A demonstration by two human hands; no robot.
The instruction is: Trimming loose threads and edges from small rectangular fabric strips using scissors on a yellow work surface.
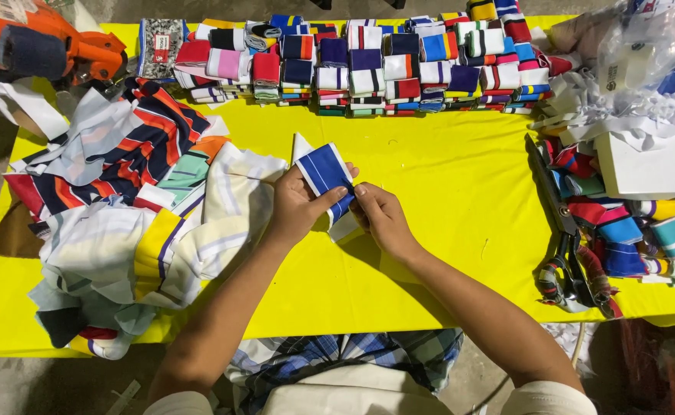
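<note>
The blue fabric piece with thin white stripes [324, 174] is held above the middle of the yellow surface [445, 207]. The left hand [297, 206] is closed on its left edge, thumb on top. The right hand [380, 217] pinches its lower right corner. Loose striped cloth [122, 223] is heaped just left. Folded stacks [368, 65] line the far edge. Scissors [564, 238] lie to the right.

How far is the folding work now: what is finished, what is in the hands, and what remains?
Done: rows of folded striped pieces stacked along the far edge of the yellow table. In hand: the left hand and right hand both hold one blue striped piece. Left: a loose fabric heap lies unfolded beside the left hand.
</note>
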